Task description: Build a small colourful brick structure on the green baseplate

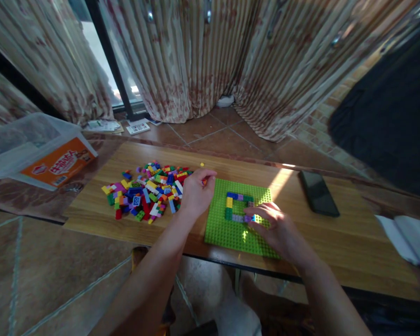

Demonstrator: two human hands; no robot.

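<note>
A green studded baseplate point(219, 233) lies on the table, bearing a rectangular outline of toy bricks point(229, 202) in blue, purple, green, yellow and grey. My right hand point(275, 226) reaches over the plate's right half. Its thumb and fingers close around a small blue brick point(254, 218) at the outline's lower right corner, and they hide part of that side. Left of the plate, my left hand point(197, 193) is raised with fingers pinched; a bit of an orange-red brick point(205, 181) shows between them. A pile of mixed loose bricks point(150, 191) spreads beside that hand.
A clear plastic box point(38, 135) with an orange label stands at the far left. On the table's right side lies a black phone point(318, 192), with white paper point(406, 238) beyond it. One yellow brick point(202, 164) lies apart near the back edge. Curtains point(182, 60) hang behind.
</note>
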